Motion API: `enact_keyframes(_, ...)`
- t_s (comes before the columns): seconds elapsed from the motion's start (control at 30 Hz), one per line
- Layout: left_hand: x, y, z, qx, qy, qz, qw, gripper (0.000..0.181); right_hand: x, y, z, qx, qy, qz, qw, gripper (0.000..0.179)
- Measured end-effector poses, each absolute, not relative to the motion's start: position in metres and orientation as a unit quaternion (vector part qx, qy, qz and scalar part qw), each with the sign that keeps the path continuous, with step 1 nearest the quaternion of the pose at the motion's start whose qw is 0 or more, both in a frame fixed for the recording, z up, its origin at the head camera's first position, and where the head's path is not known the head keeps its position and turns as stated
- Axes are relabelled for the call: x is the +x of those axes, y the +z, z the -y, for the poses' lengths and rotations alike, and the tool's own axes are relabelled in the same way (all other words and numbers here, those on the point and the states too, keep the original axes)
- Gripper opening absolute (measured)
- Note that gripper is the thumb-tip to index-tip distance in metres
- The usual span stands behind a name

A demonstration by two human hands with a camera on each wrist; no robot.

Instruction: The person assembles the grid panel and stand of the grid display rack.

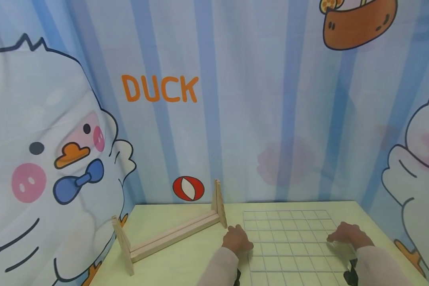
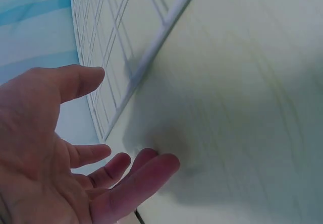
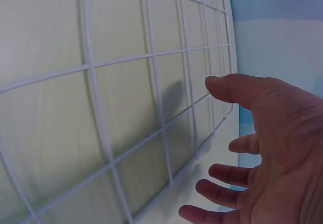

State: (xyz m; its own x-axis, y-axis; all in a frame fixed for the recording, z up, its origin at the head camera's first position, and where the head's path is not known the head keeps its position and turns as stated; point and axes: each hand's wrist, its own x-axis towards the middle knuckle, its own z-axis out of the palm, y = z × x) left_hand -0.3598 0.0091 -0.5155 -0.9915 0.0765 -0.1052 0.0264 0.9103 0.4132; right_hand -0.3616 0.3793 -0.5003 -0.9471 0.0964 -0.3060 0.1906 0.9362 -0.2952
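Observation:
A white wire grid panel [image 1: 289, 242] lies flat on the pale yellow table [image 1: 178, 264]. My left hand [image 1: 237, 240] is at the panel's left edge, and in the left wrist view its thumb and fingers are spread apart beside the edge wire [image 2: 146, 57] with nothing between them. On the opposite side, my right hand [image 1: 349, 235] hovers by the panel's right edge. Seen from the right wrist, its fingers [image 3: 227, 176] are parted and hold nothing, with the grid [image 3: 123, 60] just beyond the fingertips.
A wooden stand [image 1: 175, 234] with two upright end pieces and a crossbar sits on the table's left part, its far end close to my left hand. Behind the table hangs a blue striped curtain [image 1: 250, 99] printed with ducks.

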Motion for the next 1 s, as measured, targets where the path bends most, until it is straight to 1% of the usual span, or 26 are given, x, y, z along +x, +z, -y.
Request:
enact_keyframes(0.03, -0.359, -0.517, -0.013, 0.023, 0.216, -0.974, 0.06, 0.057, -0.361, -0.503, -0.381, 0.073, -0.161, -0.973, 0.147, 0.074)
enact_keyframes(0.1, -0.358, -0.519, -0.019, 0.02, 0.222, -0.973, 0.064, 0.054, -0.361, -0.508, -0.383, 0.071, -0.169, -0.971, 0.152, 0.068)
enact_keyframes(0.33, -0.362, -0.523, -0.034, 0.008, 0.219, -0.972, 0.079, 0.058, -0.359, -0.512, -0.385, 0.062, -0.197, -0.964, 0.164, 0.044)
enact_keyframes(0.47, -0.365, -0.524, -0.038, 0.0, 0.243, -0.966, 0.087, 0.057, -0.356, -0.514, -0.384, 0.067, -0.197, -0.966, 0.156, 0.034)
enact_keyframes(0.57, -0.365, -0.522, -0.042, 0.0, 0.248, -0.964, 0.097, 0.052, -0.354, -0.518, -0.387, 0.065, -0.198, -0.967, 0.145, 0.027)
enact_keyframes(0.63, -0.363, -0.521, -0.044, 0.01, 0.241, -0.965, 0.098, 0.05, -0.353, -0.521, -0.389, 0.061, -0.197, -0.968, 0.139, 0.026)
enact_keyframes(0.7, -0.359, -0.519, -0.046, 0.011, 0.249, -0.963, 0.099, 0.056, -0.353, -0.523, -0.392, 0.065, -0.192, -0.97, 0.136, 0.027)
enact_keyframes(0.73, -0.357, -0.518, -0.047, 0.007, 0.259, -0.961, 0.099, 0.062, -0.353, -0.524, -0.394, 0.067, -0.187, -0.971, 0.135, 0.029)
enact_keyframes(0.87, -0.351, -0.518, -0.05, -0.015, 0.27, -0.96, 0.077, 0.076, -0.354, -0.522, -0.394, 0.055, -0.163, -0.978, 0.115, 0.036)
enact_keyframes(1.0, -0.349, -0.518, -0.051, -0.041, 0.258, -0.964, 0.057, 0.074, -0.352, -0.518, -0.387, 0.05, -0.145, -0.983, 0.097, 0.034)
